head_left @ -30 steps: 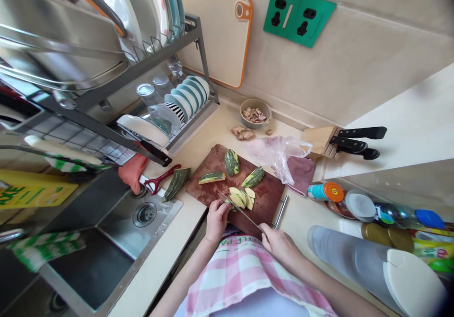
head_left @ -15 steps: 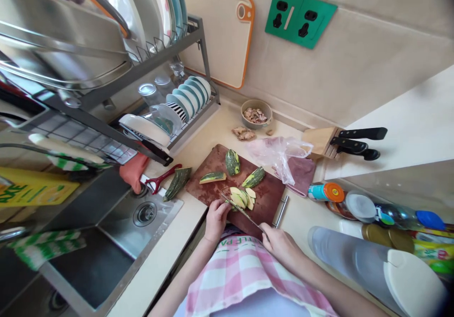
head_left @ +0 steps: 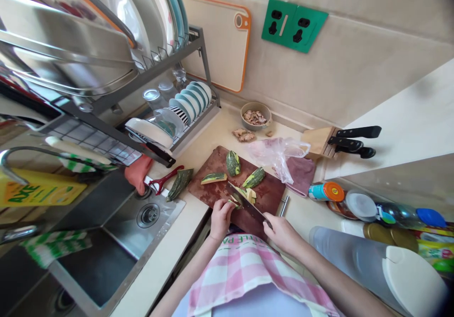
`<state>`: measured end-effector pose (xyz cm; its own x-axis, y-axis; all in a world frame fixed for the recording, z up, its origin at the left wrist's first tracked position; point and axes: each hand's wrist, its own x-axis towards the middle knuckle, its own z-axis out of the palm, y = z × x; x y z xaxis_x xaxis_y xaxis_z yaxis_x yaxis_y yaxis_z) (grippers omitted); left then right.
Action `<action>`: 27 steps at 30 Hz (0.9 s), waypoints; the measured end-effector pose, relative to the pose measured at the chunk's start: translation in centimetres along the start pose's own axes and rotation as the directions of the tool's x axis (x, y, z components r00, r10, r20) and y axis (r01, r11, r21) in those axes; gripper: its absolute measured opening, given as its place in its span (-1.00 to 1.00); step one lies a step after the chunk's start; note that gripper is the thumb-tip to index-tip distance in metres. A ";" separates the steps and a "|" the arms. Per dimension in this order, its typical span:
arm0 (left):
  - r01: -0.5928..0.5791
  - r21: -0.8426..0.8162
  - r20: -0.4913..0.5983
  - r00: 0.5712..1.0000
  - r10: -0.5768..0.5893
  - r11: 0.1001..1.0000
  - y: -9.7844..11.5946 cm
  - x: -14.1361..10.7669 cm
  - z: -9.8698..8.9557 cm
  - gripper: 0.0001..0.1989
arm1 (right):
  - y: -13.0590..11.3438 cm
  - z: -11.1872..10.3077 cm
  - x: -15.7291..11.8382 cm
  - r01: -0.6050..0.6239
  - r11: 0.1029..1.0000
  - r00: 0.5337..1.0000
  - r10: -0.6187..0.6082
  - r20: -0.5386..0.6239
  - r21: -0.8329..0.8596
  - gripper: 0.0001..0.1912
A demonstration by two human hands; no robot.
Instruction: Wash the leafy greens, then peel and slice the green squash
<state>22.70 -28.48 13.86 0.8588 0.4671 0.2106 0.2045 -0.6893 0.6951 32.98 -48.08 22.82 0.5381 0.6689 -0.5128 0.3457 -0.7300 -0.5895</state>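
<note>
In my right hand (head_left: 281, 233) is the handle of a kitchen knife (head_left: 251, 208), its blade slanting up and left over the cutting board (head_left: 205, 195). My left hand (head_left: 221, 218) pinches a piece of green-skinned squash (head_left: 235, 201) at the near side of the blade. Pale squash slices (head_left: 251, 195) lie just beyond the blade, partly hidden by it. Three larger squash wedges, a left one (head_left: 213, 178), a far one (head_left: 233, 163) and a right one (head_left: 254, 177), rest on the board. Another squash chunk (head_left: 180, 184) lies on the counter left of the board.
A red peeler (head_left: 165, 179) lies by the sink (head_left: 142, 241) on the left. Behind the board are ginger (head_left: 243, 134), a bowl (head_left: 256, 115) and a plastic bag (head_left: 280, 154). A knife block (head_left: 319, 141) and several bottles stand right; a dish rack (head_left: 202, 43) stands left.
The blade has turned, showing more of its flat side, and now covers more of the slices. My left fingers have shifted slightly right, with a squash piece between them. The view has tilted a little.
</note>
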 end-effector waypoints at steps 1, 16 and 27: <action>-0.002 -0.004 0.007 1.000 0.002 1.000 0.0 0.1 0.1 -0.76 | 0.0 -0.2 -0.3 -0.002 1.000 1.000 0.002 -0.007 -0.017 -0.76; -0.070 -0.038 0.022 0.997 0.071 0.997 -0.4 0.6 -0.1 -0.79 | -0.7 0.8 0.0 -0.051 0.979 0.996 0.063 0.056 -0.197 -0.76; -0.041 0.000 0.022 0.999 0.041 0.999 -0.4 0.3 0.1 -0.76 | -1.0 0.2 -0.8 -0.070 0.974 0.992 0.092 0.091 -0.217 -0.78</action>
<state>22.96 -28.11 13.65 0.8764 0.4264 0.2238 0.1691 -0.7076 0.6861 32.05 -47.84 23.68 0.4954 0.6090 -0.6194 0.4657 -0.7881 -0.4024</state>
